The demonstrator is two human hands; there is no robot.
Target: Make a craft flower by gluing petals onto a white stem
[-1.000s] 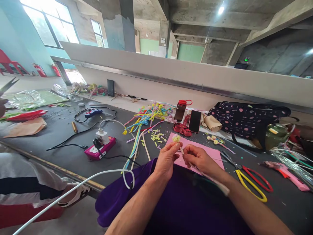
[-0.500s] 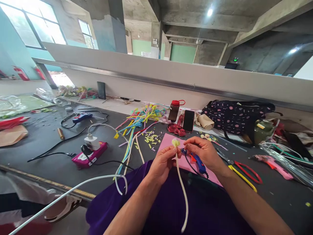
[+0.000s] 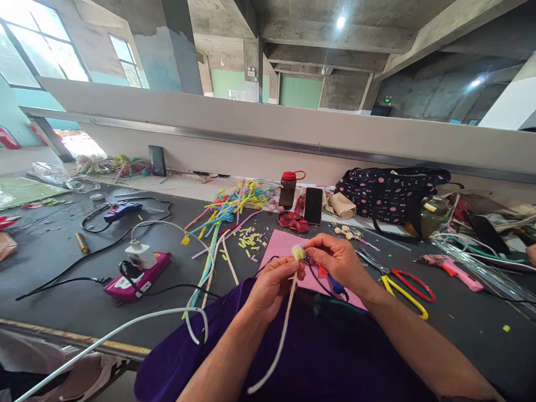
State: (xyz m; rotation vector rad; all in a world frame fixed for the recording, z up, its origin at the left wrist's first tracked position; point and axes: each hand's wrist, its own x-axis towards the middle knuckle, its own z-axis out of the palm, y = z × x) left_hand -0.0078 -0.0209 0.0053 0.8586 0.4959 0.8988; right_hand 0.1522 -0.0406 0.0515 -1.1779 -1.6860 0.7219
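Note:
A small pale-yellow fuzzy flower head (image 3: pixel 298 253) tops a long cream chenille stem (image 3: pixel 285 329) that hangs down over my lap. My left hand (image 3: pixel 270 285) is closed, pinching the stem just below the head between thumb and fingers. From the other side, my right hand (image 3: pixel 339 259) presses its thumb and forefinger together at the edge of the flower head. Behind and under my right hand lies a blue glue gun (image 3: pixel 336 285), partly hidden, on a pink sheet (image 3: pixel 278 241).
Red-and-yellow-handled pliers (image 3: pixel 389 276) and a pink glue gun (image 3: pixel 456 269) lie to the right. Left are a magenta power strip (image 3: pixel 140 279) and looping cables. Coloured chenille stems (image 3: pixel 234 204), a phone (image 3: pixel 313 205), a bottle (image 3: pixel 287 192) and a patterned bag (image 3: pixel 377 195) stand behind.
My right fingers have moved left onto the flower head. The stem's loose end has swung left, and the whole view has turned slightly to the right.

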